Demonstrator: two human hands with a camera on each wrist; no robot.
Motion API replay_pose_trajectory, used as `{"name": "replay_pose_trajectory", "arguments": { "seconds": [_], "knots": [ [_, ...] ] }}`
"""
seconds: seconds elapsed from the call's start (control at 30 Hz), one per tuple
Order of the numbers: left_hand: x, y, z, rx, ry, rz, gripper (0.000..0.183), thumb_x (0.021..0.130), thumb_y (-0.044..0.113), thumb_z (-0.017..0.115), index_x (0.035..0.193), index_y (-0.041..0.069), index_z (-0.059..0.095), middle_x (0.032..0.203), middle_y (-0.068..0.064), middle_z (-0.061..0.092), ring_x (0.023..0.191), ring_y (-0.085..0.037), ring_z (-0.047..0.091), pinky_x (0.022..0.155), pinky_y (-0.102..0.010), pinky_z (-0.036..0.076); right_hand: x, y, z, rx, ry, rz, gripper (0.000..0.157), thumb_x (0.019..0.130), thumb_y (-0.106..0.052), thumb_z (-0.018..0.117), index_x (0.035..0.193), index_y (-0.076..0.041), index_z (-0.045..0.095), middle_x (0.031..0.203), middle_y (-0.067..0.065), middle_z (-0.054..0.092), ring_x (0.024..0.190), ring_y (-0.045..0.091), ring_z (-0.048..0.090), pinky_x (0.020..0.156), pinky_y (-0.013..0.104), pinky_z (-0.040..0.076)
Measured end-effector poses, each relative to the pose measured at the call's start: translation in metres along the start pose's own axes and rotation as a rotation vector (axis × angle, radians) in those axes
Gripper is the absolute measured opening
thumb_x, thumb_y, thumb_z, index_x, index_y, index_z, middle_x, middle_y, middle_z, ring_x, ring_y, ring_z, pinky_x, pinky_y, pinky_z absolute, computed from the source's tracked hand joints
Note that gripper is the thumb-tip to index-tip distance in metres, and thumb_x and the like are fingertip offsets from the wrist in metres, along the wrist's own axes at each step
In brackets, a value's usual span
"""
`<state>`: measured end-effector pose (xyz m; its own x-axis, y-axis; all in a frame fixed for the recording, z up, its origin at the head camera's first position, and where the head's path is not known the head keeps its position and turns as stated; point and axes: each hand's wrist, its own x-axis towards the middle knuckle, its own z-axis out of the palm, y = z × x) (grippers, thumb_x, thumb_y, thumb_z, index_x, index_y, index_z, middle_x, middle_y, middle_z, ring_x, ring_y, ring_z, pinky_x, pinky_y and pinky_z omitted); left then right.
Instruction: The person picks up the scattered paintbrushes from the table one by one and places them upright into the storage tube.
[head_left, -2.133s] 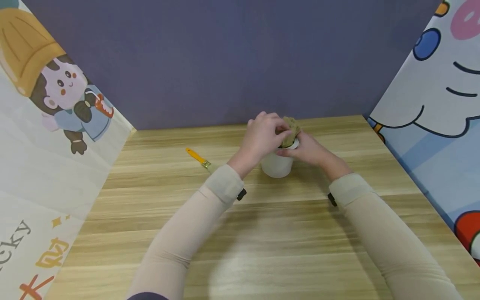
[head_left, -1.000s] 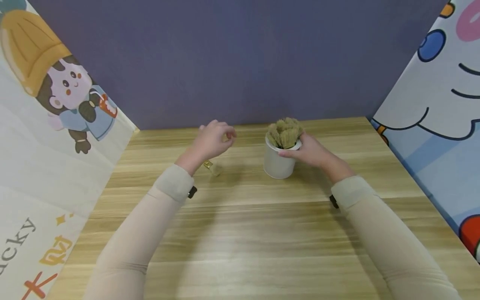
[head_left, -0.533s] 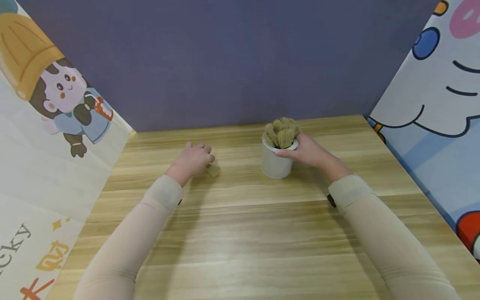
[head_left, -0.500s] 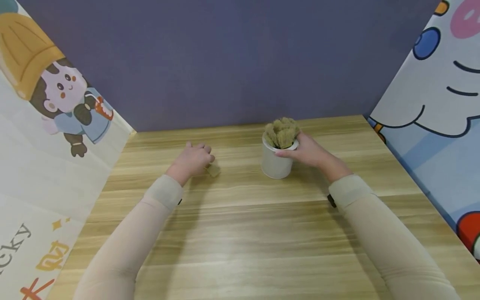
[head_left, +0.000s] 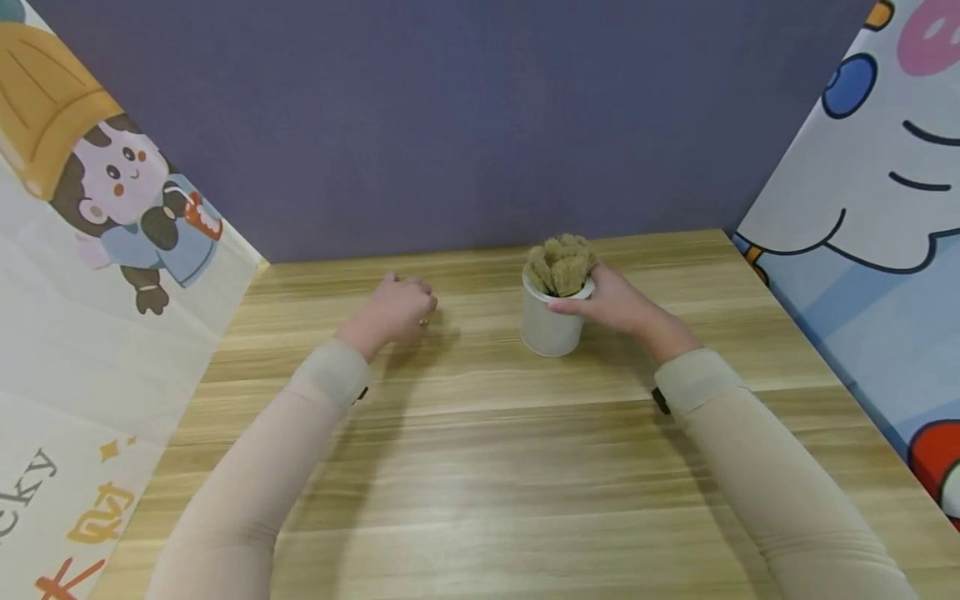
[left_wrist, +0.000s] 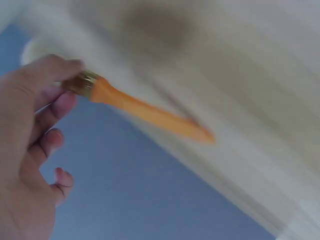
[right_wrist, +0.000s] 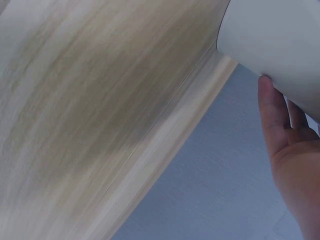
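My left hand (head_left: 393, 308) pinches a paintbrush (left_wrist: 150, 114) between thumb and forefinger at its metal ferrule; the orange handle shows in the left wrist view. In the head view that hand covers nearly all of the brush. Right of it a white cup (head_left: 551, 329) stands upright on the table, filled with several brushes whose tan bristles (head_left: 562, 265) point up. Gripping the cup's right side near the rim is my right hand (head_left: 615, 304), thumb at the front. The brushes' handles are hidden inside the cup.
The wood-grain table (head_left: 480, 467) ends at a dark purple back panel (head_left: 480, 125). Cartoon-printed panels stand along the left side (head_left: 67, 350) and the right side (head_left: 885, 250).
My left hand has left the cup, moved left to the paintbrush lying on the table, taken hold of it and lifted it slightly. My right hand has stayed on the cup.
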<state>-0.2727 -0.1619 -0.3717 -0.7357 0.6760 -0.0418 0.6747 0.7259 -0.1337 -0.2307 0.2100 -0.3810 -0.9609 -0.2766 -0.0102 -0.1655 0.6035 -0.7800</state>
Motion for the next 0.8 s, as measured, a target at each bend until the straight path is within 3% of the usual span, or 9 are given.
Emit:
{"name": "replay_pose_trajectory", "arguments": {
  "seconds": [0.07,0.2,0.3,0.4,0.53,0.8],
  "knots": [
    [0.007,0.003,-0.025,-0.156,0.100,-0.073,0.021,0.093,0.023,0.078,0.112,0.013,0.078,0.112,-0.005,0.075,0.108,-0.028,0.065,0.104,-0.062,0.045,0.000,0.001,-0.001,0.003,0.004,-0.006,0.104,0.092,-0.043,0.084,0.171,-0.018,0.020,0.170,0.019,0.038,0.156,0.042,0.039,0.128,0.061,0.030],
    [0.022,0.022,-0.083,-0.641,0.429,-0.190,0.023,0.096,0.033,0.080,0.110,0.016,0.076,0.100,-0.003,0.072,0.090,-0.023,0.054,0.086,-0.042,0.043,-0.001,0.001,-0.004,0.012,0.015,-0.013,0.102,0.093,-0.041,0.084,0.171,-0.018,0.022,0.170,0.020,0.038,0.157,0.042,0.039,0.129,0.062,0.028],
    [0.030,0.044,-0.117,-0.937,0.667,-0.172,0.021,0.096,0.034,0.082,0.106,0.018,0.076,0.096,0.001,0.071,0.082,-0.021,0.048,0.076,-0.033,0.038,-0.001,0.000,-0.005,0.007,0.015,-0.021,0.102,0.093,-0.040,0.084,0.171,-0.018,0.022,0.170,0.020,0.038,0.156,0.042,0.039,0.129,0.062,0.028],
    [0.040,0.066,-0.135,-1.048,0.801,-0.111,0.019,0.096,0.032,0.082,0.107,0.017,0.075,0.098,0.004,0.074,0.080,-0.016,0.050,0.074,-0.026,0.039,-0.001,0.001,-0.005,0.001,0.023,-0.037,0.100,0.093,-0.039,0.084,0.170,-0.019,0.024,0.168,0.019,0.041,0.155,0.042,0.041,0.129,0.061,0.029],
    [0.050,0.087,-0.139,-1.040,0.833,-0.049,0.019,0.097,0.027,0.080,0.108,0.012,0.075,0.098,-0.001,0.076,0.078,-0.015,0.052,0.075,-0.026,0.041,0.000,0.003,-0.001,0.026,0.019,-0.051,0.096,0.094,-0.036,0.083,0.170,-0.020,0.026,0.168,0.016,0.043,0.155,0.039,0.042,0.128,0.061,0.031],
    [0.058,0.101,-0.123,-1.016,0.667,-0.105,0.020,0.097,0.032,0.079,0.103,0.014,0.073,0.091,0.001,0.072,0.071,-0.019,0.055,0.060,-0.029,0.040,0.000,0.003,0.001,0.037,-0.003,-0.003,0.098,0.095,-0.042,0.082,0.169,-0.016,0.024,0.167,0.017,0.043,0.154,0.039,0.044,0.128,0.059,0.033]
  ]
}}
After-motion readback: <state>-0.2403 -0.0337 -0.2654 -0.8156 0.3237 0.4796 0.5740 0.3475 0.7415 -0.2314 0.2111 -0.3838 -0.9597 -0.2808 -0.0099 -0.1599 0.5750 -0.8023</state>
